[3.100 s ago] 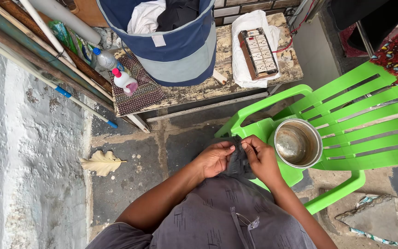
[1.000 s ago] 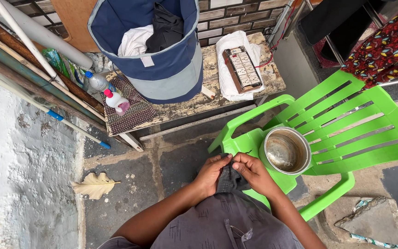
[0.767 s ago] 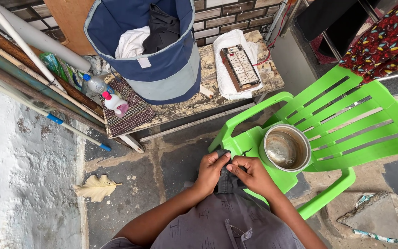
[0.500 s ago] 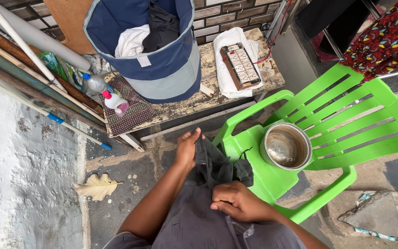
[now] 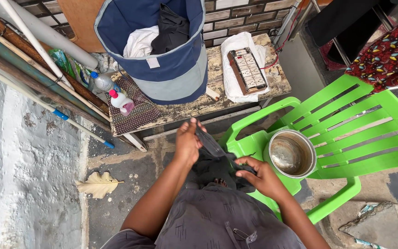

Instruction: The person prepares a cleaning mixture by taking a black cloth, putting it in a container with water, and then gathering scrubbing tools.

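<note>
A small dark grey garment (image 5: 215, 154) is stretched between my two hands, just in front of my body. My left hand (image 5: 188, 140) is raised and grips its upper edge. Lower and to the right, my right hand (image 5: 259, 175) pinches the other end, close to the front edge of a bright green plastic chair (image 5: 346, 124). A worn metal pot (image 5: 293, 153) stands on the chair seat, just right of my right hand.
A weathered wooden bench (image 5: 194, 106) ahead carries a blue fabric laundry basket (image 5: 166, 69) with white and black clothes, two bottles (image 5: 122, 102) on a patterned cloth, and a power strip (image 5: 248, 70) on a white cloth. Poles (image 5: 33, 69) lean at left. A dry leaf (image 5: 96, 185) lies on the floor.
My hands were close together working the bunched garment; they have since parted. The left hand rose and went forward with one edge, and the right hand now holds the other end, stretching it out.
</note>
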